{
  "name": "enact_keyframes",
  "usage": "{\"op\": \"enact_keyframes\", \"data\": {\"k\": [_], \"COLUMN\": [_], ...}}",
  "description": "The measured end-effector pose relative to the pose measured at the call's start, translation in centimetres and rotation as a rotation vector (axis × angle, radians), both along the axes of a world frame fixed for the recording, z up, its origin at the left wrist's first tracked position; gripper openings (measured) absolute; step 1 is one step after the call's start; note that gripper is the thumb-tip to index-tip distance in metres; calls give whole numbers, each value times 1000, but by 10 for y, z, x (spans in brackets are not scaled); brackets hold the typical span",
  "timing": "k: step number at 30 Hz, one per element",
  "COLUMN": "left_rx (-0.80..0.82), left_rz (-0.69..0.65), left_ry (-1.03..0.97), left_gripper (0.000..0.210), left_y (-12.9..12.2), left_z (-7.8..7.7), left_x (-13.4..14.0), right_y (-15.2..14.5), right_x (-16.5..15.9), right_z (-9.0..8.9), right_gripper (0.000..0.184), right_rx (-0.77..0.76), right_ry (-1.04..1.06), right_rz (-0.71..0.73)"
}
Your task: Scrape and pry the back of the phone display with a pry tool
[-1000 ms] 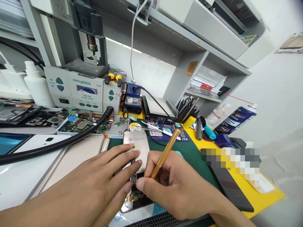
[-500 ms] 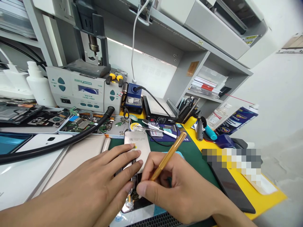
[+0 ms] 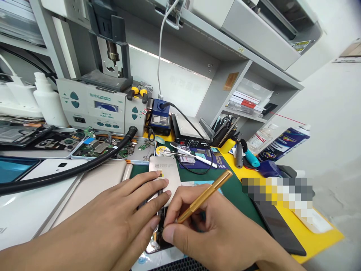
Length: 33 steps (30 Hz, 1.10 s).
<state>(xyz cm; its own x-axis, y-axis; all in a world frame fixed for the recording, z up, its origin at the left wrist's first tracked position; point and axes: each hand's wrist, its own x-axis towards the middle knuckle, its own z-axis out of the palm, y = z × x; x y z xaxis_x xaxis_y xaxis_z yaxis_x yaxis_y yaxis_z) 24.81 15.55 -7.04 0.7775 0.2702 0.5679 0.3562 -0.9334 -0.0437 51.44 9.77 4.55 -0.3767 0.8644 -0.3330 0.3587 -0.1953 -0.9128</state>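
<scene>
An opened phone [image 3: 171, 169] lies in front of me, its silver battery at the far end and dark inner parts nearer me. My left hand [image 3: 121, 218] rests flat across its left side, fingers stretched out and slightly spread. In a pen grip, my right hand [image 3: 214, 229] pinches a slim gold pen-shaped tool [image 3: 207, 195] over the phone's lower half. The tool leans to the upper right; its tip is hidden behind my fingers, so contact with the phone cannot be made out.
A black hose [image 3: 93, 169] crosses from the left to a hot-air station [image 3: 104, 107]. Circuit boards fill a tray [image 3: 132, 148] behind the phone. A white brush [image 3: 201, 158] lies beyond my right hand. At right, a dark phone-like slab [image 3: 278, 226] rests on the yellow edge [image 3: 318, 241].
The gold tool's upper end has swung right and down, so it leans lower. My right hand has turned slightly; my left hand stays in place on the phone.
</scene>
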Motion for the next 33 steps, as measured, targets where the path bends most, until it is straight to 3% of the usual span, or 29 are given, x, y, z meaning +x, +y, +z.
{"op": "enact_keyframes", "data": {"k": [13,16,21,33], "left_rx": [12,16,5,24], "left_rz": [26,7,-38,-8], "left_ry": [60,60,-22,34], "left_gripper": [59,59,41,49], "left_y": [-4,-3,-1,-3], "left_z": [-8,-6,4,1], "left_x": [-4,-3,0,-2], "right_y": [0,-1,-5,-5], "right_x": [0,0,3,1], "right_z": [-4,-6,-5,-4], "right_gripper": [35,31,27,26], "right_rx": [32,60,155,178], "right_ry": [-1,-11,-76,-128], "right_rz": [-15,-9,20,24]}}
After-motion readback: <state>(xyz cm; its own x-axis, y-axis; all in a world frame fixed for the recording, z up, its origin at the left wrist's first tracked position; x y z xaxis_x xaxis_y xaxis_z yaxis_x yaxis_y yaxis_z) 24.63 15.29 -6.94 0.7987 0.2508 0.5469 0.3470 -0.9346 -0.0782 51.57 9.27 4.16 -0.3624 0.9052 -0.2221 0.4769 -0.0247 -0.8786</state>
